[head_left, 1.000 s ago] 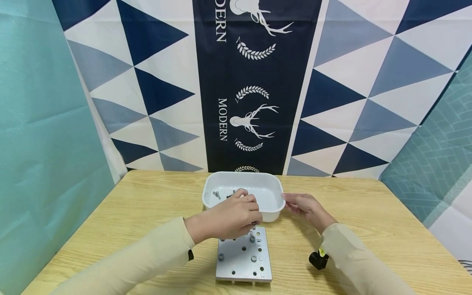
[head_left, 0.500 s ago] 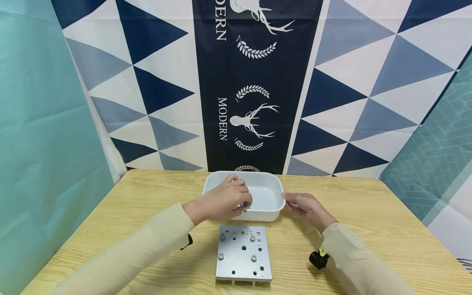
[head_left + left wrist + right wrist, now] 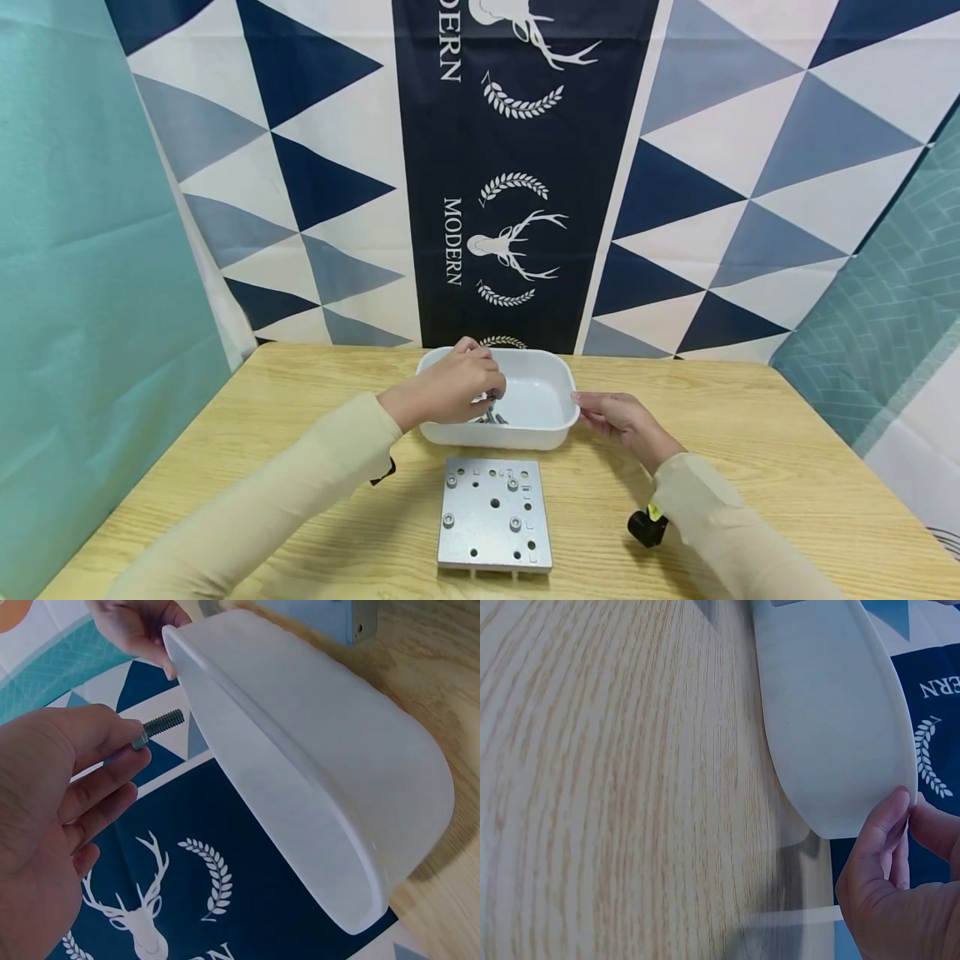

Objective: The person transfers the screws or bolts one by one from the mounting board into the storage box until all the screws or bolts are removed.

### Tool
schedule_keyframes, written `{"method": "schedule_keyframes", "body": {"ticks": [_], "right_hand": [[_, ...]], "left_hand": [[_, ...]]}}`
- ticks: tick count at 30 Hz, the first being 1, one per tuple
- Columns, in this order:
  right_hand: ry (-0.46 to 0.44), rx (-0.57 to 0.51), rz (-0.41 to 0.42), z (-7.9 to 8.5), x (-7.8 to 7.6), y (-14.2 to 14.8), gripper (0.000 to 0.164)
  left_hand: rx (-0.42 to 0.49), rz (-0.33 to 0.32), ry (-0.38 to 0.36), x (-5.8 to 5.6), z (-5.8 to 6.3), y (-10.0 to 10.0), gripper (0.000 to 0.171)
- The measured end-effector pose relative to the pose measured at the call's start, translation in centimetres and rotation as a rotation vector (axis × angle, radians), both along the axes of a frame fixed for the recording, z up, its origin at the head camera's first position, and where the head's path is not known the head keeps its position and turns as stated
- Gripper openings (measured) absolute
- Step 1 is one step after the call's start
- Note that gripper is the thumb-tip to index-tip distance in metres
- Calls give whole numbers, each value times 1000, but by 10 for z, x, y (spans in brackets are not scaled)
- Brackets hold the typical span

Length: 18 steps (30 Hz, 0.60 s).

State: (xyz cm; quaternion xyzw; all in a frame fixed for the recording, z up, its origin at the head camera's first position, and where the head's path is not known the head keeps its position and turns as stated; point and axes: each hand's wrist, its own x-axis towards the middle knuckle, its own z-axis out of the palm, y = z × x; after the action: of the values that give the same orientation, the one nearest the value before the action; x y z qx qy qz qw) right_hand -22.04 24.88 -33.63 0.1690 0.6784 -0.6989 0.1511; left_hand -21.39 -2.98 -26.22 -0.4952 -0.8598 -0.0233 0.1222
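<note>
My left hand (image 3: 453, 387) is over the left part of a white plastic tub (image 3: 536, 400), pinching a metal bolt (image 3: 161, 726) between thumb and fingertip. In the left wrist view the bolt's threaded end points away from the hand, near the tub's rim. Several loose bolts (image 3: 491, 417) show inside the tub below that hand; part of its inside is hidden. At the tub's right end, my right hand (image 3: 626, 421) pinches the rim between thumb and fingers, clearest in the right wrist view. A silver metal plate (image 3: 487, 537) with holes lies in front of the tub, with several socket-head bolts (image 3: 515, 523) standing in it.
Everything stands on a light wooden table (image 3: 315, 467). A patterned cloth (image 3: 498, 250) hangs behind its back edge, close to the tub. A small black device (image 3: 647, 529) is at the right wrist.
My left hand has moved from above the plate's far edge back and slightly left, over the tub, uncovering the plate. My right hand has stayed on the tub's rim.
</note>
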Motion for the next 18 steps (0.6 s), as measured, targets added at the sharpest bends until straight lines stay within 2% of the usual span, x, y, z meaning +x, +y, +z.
{"method": "schedule_keyframes", "body": {"ticks": [9, 18], "right_hand": [[-8, 9, 0, 1, 0, -1, 43], [0, 20, 3, -1, 0, 0, 51]], "left_hand": [[-6, 53, -38, -14, 2, 0, 7], [-7, 111, -111, -30, 2, 5, 9]]}}
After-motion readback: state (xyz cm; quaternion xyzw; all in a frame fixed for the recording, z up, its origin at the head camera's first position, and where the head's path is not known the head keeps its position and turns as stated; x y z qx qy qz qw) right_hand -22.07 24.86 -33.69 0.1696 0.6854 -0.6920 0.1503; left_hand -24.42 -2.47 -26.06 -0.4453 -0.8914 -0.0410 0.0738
